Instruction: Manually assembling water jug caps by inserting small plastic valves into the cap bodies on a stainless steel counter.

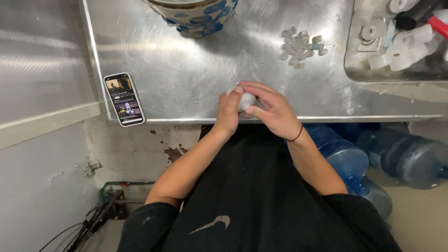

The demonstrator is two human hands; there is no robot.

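Left hand point(228, 109): raised at the near edge of the table, its fingers point(237, 91) curled and pressed against the left side of a small white object.
Right hand point(273, 109): brought in from the right, its fingers point(254, 89) bent over the top of the same object and the thumb set under it; a thin dark red band is worn at the wrist.
Small white object point(246, 100): pinched between both hands, just above the front edge of the table; most of it is covered by the fingers, so its exact shape cannot be told.
Table point(186, 70): a brushed steel surface, marked with swirls.
Pile of small white pieces point(298, 46): lying loose on the table, beyond the hands and apart from them.
Phone point(124, 99): laid flat near the left front corner of the table, its screen lit.
Blue-and-white bowl point(196, 16): standing at the far edge, partly cut off.
Metal tray point(396, 46): at the far right, filled with white plastic parts.
Blue water bottles point(373, 158): lying on the floor under the table, to the right.
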